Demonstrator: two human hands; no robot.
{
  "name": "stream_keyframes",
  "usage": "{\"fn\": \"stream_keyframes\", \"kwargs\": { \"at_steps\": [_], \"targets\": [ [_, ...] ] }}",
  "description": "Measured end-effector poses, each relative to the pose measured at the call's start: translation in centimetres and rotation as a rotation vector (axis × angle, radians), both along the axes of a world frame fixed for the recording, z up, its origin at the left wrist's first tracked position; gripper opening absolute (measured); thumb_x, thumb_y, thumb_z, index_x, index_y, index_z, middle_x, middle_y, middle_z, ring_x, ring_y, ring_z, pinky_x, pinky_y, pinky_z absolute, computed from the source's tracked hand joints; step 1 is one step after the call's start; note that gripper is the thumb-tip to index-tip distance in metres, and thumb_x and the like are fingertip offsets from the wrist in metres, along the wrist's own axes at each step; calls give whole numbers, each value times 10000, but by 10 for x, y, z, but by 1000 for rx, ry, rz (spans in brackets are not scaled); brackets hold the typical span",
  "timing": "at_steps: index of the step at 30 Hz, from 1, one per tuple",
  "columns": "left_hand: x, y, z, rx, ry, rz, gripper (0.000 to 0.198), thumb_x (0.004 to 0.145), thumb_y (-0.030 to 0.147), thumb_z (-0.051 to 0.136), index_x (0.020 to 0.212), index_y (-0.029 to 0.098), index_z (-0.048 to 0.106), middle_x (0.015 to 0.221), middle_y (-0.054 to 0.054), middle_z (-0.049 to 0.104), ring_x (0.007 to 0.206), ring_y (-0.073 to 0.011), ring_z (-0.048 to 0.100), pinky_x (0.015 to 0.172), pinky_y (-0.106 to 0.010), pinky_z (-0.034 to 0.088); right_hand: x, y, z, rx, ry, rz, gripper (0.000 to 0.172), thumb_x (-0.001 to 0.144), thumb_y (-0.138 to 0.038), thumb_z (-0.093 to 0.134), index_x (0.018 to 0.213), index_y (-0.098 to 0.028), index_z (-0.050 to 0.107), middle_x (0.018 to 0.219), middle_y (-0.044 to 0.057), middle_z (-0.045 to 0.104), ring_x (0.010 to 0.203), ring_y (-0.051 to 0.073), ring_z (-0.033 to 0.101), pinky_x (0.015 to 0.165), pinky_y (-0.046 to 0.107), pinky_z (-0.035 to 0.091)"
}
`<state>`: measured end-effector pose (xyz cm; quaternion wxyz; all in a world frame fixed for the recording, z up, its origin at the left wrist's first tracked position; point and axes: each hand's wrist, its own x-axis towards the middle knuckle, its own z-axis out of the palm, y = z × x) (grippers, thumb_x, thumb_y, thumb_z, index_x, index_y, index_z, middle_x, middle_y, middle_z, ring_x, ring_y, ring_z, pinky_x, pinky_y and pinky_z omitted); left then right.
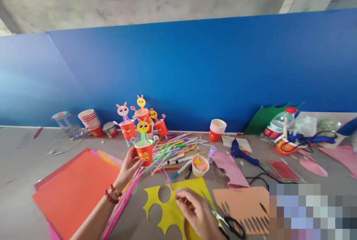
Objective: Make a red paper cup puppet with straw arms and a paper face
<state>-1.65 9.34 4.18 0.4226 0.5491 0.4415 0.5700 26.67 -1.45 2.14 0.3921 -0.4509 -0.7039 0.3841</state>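
My left hand (132,165) grips a red paper cup (145,155) by its side, held up off the table. A yellow paper rabbit face (142,126) on green pipe-cleaner stems rises from this cup, with small round paws at its rim. My right hand (195,208) is curled, thumb and fingers close together, above the yellow paper sheet (153,195) with round cut-outs. A purple pipe cleaner (166,175) runs between the cup and the right fingertips; whether they touch it is unclear. Scissors (223,217) lie beside the right hand.
Behind the left hand stand several similar rabbit cups (127,128). Loose pipe cleaners (178,147) and markers spread across the middle. Cup stacks (217,129), a blue glue gun (242,152) with its cord and a bottle (279,125) stand towards the back. Orange sheets (80,191) lie at left.
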Motion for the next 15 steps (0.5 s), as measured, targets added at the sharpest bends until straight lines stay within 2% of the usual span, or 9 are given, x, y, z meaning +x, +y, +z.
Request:
{"fn": "stream_keyframes", "kwargs": {
  "at_steps": [6, 9, 15],
  "targets": [
    [26, -20, -3, -87, 49, -355, 602, 831, 390, 744, 1353, 207, 505, 1280, -131, 639, 1066, -291, 656, 879, -393, 555, 2, 0, -7, -37, 47, -28, 255, 967, -404, 549, 1160, -256, 627, 1016, 66, 709, 788, 185, 675, 618, 231, 544],
    [48, -28, 7, -56, 42, -472, 641, 828, 406, 747, 1391, 233, 491, 1356, -124, 594, 1144, -319, 621, 915, -402, 540, 2, 1, -10, -61, 61, -36, 297, 956, -429, 565, 1186, -250, 621, 1026, 81, 706, 739, 185, 669, 555, 229, 540],
    [86, -25, 40, 46, -40, -460, 642, 841, 404, 740, 1399, 238, 469, 1356, -137, 581, 1192, -328, 594, 966, -433, 515, 2, 3, -13, -49, 67, -99, 214, 942, -426, 590, 974, -232, 675, 916, 62, 721, 766, 199, 686, 642, 256, 556]
  ]
}}
